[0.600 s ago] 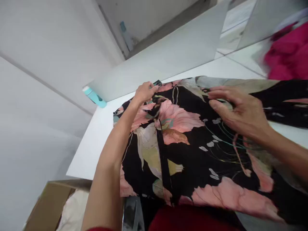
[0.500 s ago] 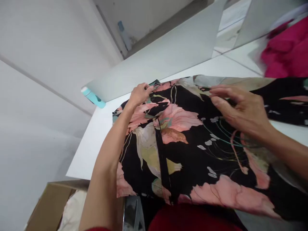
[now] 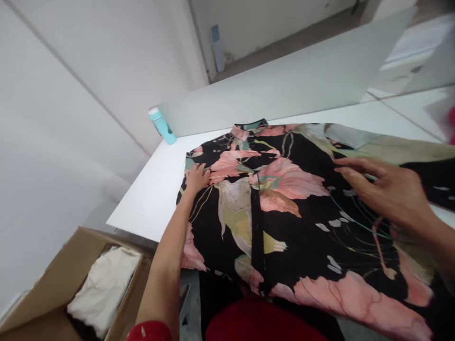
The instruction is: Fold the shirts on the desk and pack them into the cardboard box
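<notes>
A black floral blouse [image 3: 295, 222] with large pink flowers and a stand-up collar [image 3: 243, 130] lies spread on the white table, front side up. My left hand [image 3: 197, 179] rests on its left edge, below the shoulder, fingers apart on the cloth. My right hand [image 3: 387, 187] is over the right side of the chest near the sleeve, with its fingers stretched out toward the collar side. Whether its fingertips touch the cloth is hard to tell. The right sleeve [image 3: 401, 149] stretches away to the right.
A turquoise bottle [image 3: 162, 127] stands at the table's back left corner, by a low whitish panel [image 3: 284, 90]. Below on the left, a cardboard box [image 3: 67, 265] holds folded cream cloth [image 3: 106, 286]. The white table [image 3: 142, 199] shows left of the blouse.
My left hand has moved from beside the collar down to the blouse's left edge. The collar now shows. The view has shifted left, bringing more of the box into sight.
</notes>
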### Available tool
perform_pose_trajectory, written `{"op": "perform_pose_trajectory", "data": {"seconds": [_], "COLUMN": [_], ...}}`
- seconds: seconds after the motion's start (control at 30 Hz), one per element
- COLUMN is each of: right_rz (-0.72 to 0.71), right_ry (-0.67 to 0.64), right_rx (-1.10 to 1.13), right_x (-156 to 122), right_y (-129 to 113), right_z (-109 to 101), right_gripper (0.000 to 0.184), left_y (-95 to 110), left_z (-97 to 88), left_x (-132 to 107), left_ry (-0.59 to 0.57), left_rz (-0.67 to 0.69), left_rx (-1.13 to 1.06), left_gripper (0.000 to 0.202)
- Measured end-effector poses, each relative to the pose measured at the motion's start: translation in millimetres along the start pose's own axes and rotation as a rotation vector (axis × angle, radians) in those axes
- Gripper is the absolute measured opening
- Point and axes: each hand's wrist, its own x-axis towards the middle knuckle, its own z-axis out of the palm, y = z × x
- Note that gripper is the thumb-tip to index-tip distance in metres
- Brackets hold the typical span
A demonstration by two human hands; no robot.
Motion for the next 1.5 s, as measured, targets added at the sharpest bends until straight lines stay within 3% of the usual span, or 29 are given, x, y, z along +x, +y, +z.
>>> {"op": "perform_pose_trajectory", "data": {"seconds": [0.13, 0.27, 0.37, 0.43, 0.57, 0.63, 0.7, 0.8, 0.93, 1.1, 1.27, 1.37, 1.5], "right_rz": [0.034, -0.092, -0.214, -0.288, -0.405, -0.443, -0.468, -0.513, -0.59, -0.539, -0.52, -0.544, -0.523], "right_ry": [-0.068, -0.121, -0.172, -0.231, -0.337, -0.376, -0.412, -0.444, -0.506, -0.573, -0.57, -0.52, -0.576], "right_rx": [-0.094, -0.153, -0.188, -0.193, -0.23, -0.244, -0.254, -0.277, -0.294, -0.391, -0.336, -0.261, -0.235], "right_x": [5.8, 14.5, 20.6, 25.3, 36.2, 43.2, 51.7, 66.3, 83.5, 89.9, 90.1, 83.4, 68.5], "right_y": [-1.4, -24.7, -47.2, -57.7, -67.9, -72.7, -79.1, -88.2, -90.8, -90.7, -89.1, -76.6, -50.1], "right_z": [-14.8, -26.3, -18.2, -4.0, 36.2, 58.9, 81.2, 111.2, 141.3, 160.7, 144.8, 116.4, 75.8], "right_gripper": [0.029, 0.028, 0.032, 0.035, 0.041, 0.045, 0.05, 0.054, 0.069, 0.076, 0.056, 0.04, 0.026], "left_y": [-4.2, -7.2, -14.7, -26.9, -67.7, -87.4, -98.8, -97.1, -78.9, -65.3, -61.7, -60.6, -58.7], "left_z": [13.3, 18.2, 17.7, 13.7, 0.5, -4.9, -7.9, -9.2, -8.9, -9.6, -10.6, -10.6, -10.8], "left_x": [-5.6, -6.1, -2.4, 2.3, 7.1, 3.7, -1.8, -7.8, -9.3, -11.0, -13.0, -13.5, -14.1], "left_ry": [0.021, 0.053, 0.098, 0.166, 0.359, 0.381, 0.329, 0.207, 0.085, 0.106, 0.173, 0.16, 0.131], "left_rz": [0.005, 0.019, 0.026, 0.003, -0.197, -0.238, -0.209, -0.121, -0.069, -0.164, -0.291, -0.315, -0.305], "left_rx": [-0.048, -0.079, -0.156, -0.264, -0.556, -0.651, -0.679, -0.571, -0.308, -0.205, -0.243, -0.242, -0.226], "left_gripper": [0.051, 0.049, 0.046, 0.043, 0.041, 0.04, 0.04, 0.043, 0.057, 0.045, 0.043, 0.045, 0.045]}}
